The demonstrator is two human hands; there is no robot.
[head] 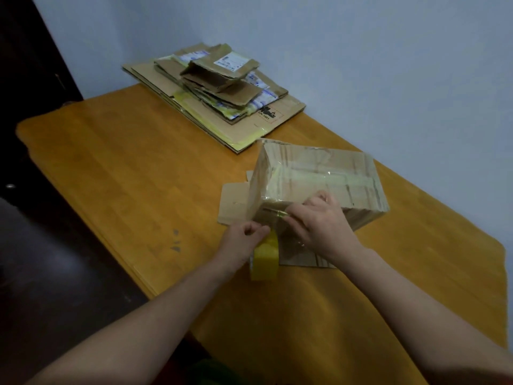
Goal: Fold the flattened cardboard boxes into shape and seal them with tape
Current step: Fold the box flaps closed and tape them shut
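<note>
The left hand point(244, 237) pinches the tape point(265, 261), likely limp and sticky, beside the right hand point(319, 222), which grips a thin tool point(273, 212) against the presumably light box point(319, 173).

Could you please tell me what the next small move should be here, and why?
Probably draw the slim dark tool in the right hand across the tape to cut it: glossy tape already covers the top seam of the brown cardboard box, and the left hand grips the yellow tape roll just below its near edge.
</note>
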